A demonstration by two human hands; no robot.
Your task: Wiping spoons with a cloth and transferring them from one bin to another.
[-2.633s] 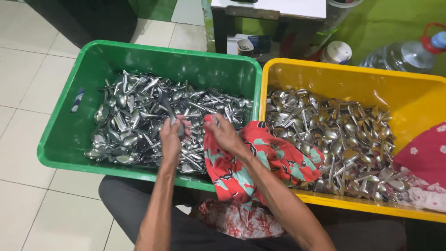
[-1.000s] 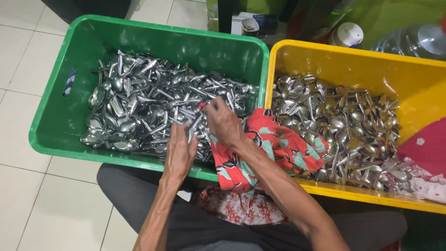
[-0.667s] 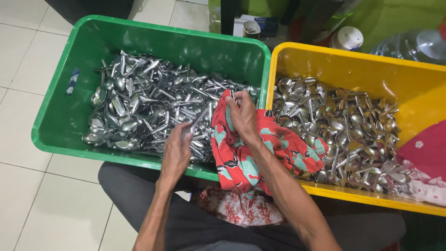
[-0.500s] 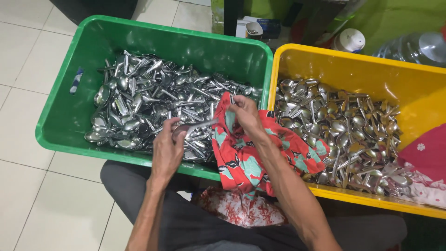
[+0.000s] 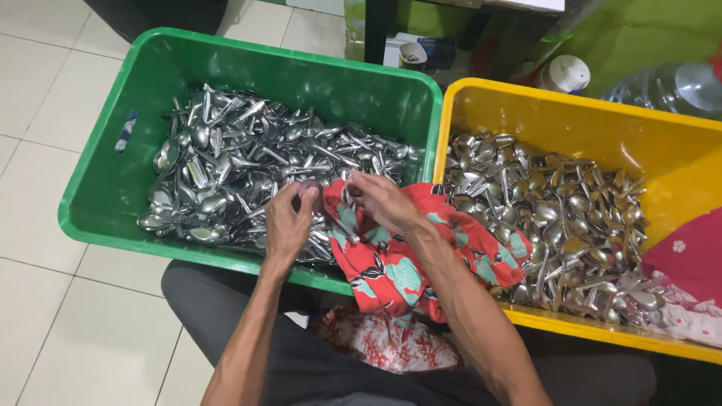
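My left hand (image 5: 288, 222) pinches a metal spoon (image 5: 310, 188) by its bowl end over the green tub (image 5: 105, 195), which is filled with several shiny spoons. My right hand (image 5: 380, 201) grips a red floral cloth (image 5: 406, 259) and presses it around the spoon's handle. The cloth hangs across the rims where the green tub meets the yellow tub (image 5: 556, 113). The yellow tub also holds a heap of spoons (image 5: 556, 218).
A second patterned cloth (image 5: 383, 338) lies on my lap. A red cloth with white flowers (image 5: 688, 274) sits in the yellow tub's right corner. Behind the tubs stand a clear water bottle (image 5: 669, 86), a white-capped jar (image 5: 565, 74) and dark table legs. White floor tiles lie to the left.
My left hand lifted a spoon out of the green tub and brought it up to my right hand, which came back from the tub's middle with the cloth and closed it around the spoon.
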